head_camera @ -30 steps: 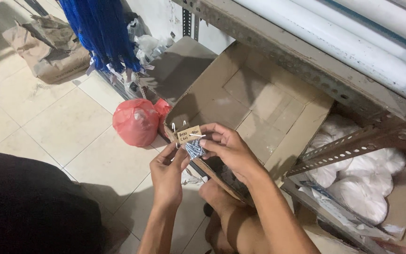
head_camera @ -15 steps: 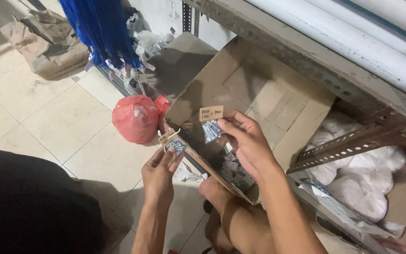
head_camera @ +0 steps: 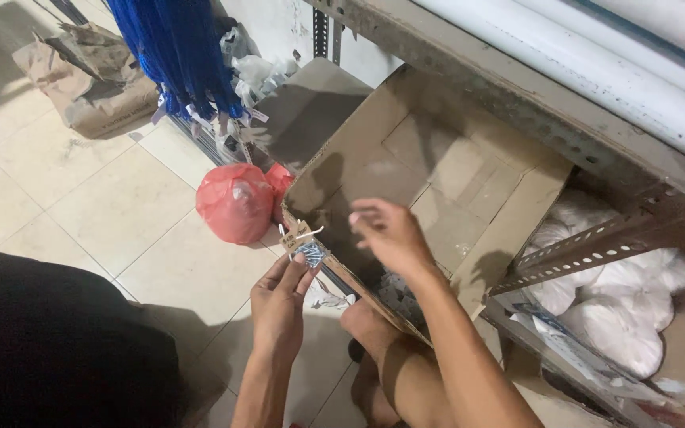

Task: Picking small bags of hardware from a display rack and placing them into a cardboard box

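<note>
My left hand (head_camera: 277,305) pinches a small clear packet with a brown card header (head_camera: 303,244) at the near rim of a large open cardboard box (head_camera: 469,198). My right hand (head_camera: 390,234) hovers over the box's inside, fingers loosely spread, holding nothing. More small packets (head_camera: 394,295) lie at the bottom of the box, partly hidden by my right forearm. My bare knee (head_camera: 374,333) rests against the box's front wall.
A red plastic bag (head_camera: 235,202) sits on the tiled floor left of the box. Blue netting (head_camera: 172,47) hangs behind it, with brown paper sacks (head_camera: 93,87) farther left. A metal shelf rack (head_camera: 596,238) holds white bags (head_camera: 620,317); white pipes (head_camera: 612,71) lie above.
Both hands held packets together a second ago. My right hand carried one over the box and now is empty; my left hand stays at the rim with its packet.
</note>
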